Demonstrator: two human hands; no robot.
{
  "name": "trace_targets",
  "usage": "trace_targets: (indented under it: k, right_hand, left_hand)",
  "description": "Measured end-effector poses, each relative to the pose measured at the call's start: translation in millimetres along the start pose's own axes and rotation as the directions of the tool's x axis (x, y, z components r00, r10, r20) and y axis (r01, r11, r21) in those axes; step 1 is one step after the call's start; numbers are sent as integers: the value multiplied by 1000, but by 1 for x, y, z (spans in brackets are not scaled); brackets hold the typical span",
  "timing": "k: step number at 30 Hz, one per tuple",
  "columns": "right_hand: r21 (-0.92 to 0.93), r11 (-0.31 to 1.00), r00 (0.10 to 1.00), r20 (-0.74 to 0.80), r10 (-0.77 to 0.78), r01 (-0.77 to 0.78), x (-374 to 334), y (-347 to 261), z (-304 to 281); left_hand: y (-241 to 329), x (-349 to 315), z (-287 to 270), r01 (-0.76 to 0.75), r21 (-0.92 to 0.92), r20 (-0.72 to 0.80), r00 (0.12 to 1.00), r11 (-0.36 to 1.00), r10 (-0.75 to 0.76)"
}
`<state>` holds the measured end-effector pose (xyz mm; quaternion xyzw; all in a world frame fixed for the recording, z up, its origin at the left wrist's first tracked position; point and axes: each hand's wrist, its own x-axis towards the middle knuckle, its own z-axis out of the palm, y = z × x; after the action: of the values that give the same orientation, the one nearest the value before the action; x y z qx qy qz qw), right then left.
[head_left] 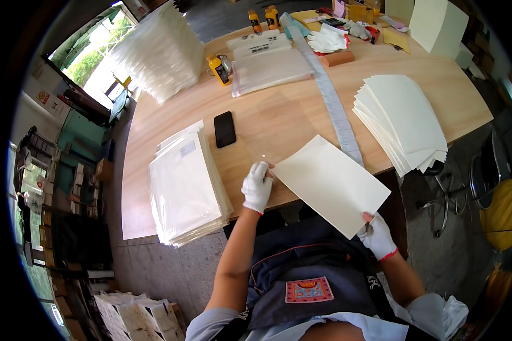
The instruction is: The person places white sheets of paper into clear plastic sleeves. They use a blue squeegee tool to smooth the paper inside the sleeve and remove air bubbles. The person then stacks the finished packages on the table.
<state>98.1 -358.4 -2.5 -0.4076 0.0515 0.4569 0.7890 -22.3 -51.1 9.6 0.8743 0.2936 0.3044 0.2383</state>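
Observation:
A white rectangular sheet of card (333,184) is tilted over the table's near edge. My right hand (377,237), in a white glove with a red cuff, pinches its near right edge between thumb and fingers. My gloved left hand (257,187) is closed by the card's left corner, fingertips on the mouth of a clear plastic bag (263,156). The bag lies flat and is hard to see against the wood. To the left is a stack of bagged white sheets (185,182). A fanned pile of bare white cards (404,116) lies at the right.
A black phone (224,129) lies beyond my left hand. A long grey-white strip (333,105) crosses the table (153,128). Farther back are flat clear bags (270,71), a yellow bottle (218,69), spare gloves (327,40) and a tall plastic-wrapped stack (159,54). A chair (483,170) stands right.

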Motion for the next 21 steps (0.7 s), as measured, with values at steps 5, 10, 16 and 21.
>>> trace_targets:
  k: [5,10,16,21]
  right_hand:
    - [-57,998,998,66,9,-5,-15,17,25]
    - [-109,994,1000,17,-7,8,-17,18,30]
    - [-125,992,998,66,3,5,-13,7,43]
    - [-227,973,996,71,56,-38,-7,17,29]
  left_hand:
    - [11,-45,50,62,-654,-272,911,754,-311]
    - [35,-51,89,224,-959,63,768,175,-638]
    - [24,-60,103,329,-933,354,749,-148,-560]
    - [18,-85,95,454,-862,504,725,-223,-470]
